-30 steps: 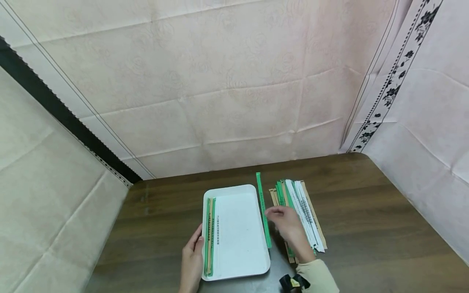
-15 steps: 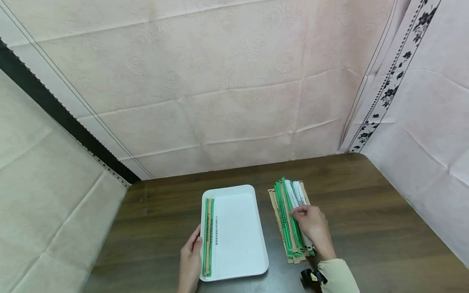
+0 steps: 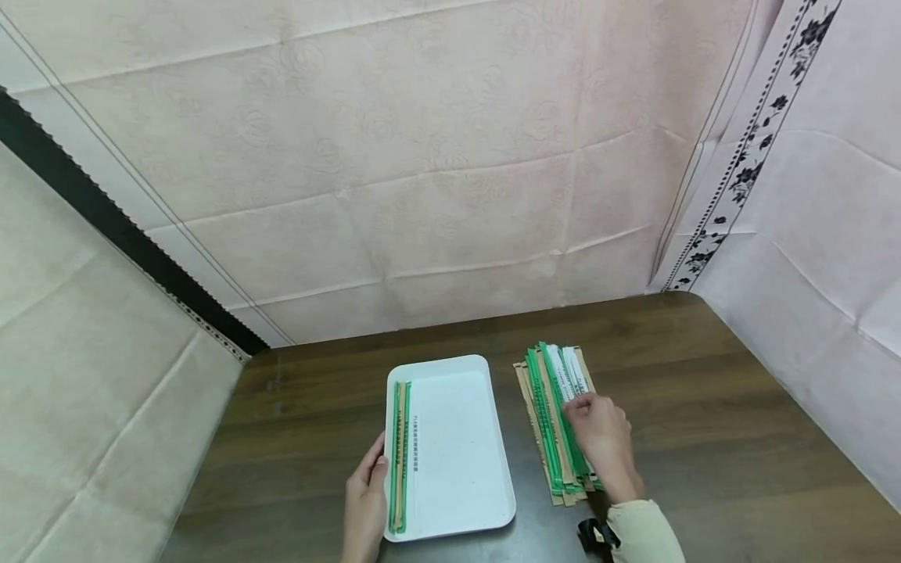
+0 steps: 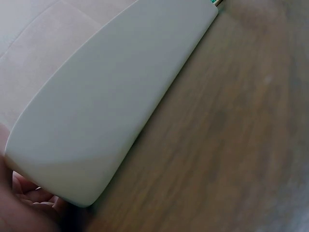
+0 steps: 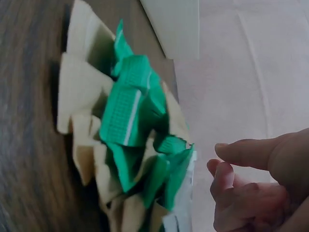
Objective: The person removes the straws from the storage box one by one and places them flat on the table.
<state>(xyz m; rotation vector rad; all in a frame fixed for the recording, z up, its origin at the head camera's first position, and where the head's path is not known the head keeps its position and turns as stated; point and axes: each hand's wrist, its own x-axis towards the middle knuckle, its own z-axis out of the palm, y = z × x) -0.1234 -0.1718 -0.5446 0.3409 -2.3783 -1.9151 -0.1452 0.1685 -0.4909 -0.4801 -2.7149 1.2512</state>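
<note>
My left hand (image 3: 367, 500) grips the left rim of a white rectangular tray (image 3: 468, 446), with fingers curled under its edge in the left wrist view. Along the tray's left side lie green and brown long slim paper packets (image 3: 400, 457), beside black lettering that seems to be on a white packet. My right hand (image 3: 604, 442) hovers over a pile of similar packets (image 3: 552, 426) in green, brown and white. In the right wrist view, its thumb and forefinger stand slightly apart beside the pile (image 5: 128, 111), nothing visible between them.
The brown wood-grain table (image 3: 303, 438) extends on both sides of the tray and pile. Pale cloth walls (image 3: 436, 195) stand behind it and at the left and right. A black device (image 3: 597, 535) is strapped at the right wrist.
The green packet beside the tray's right edge has moved right onto the pile with my right hand. The hand then shifts only slightly. My left hand stays on the tray.
</note>
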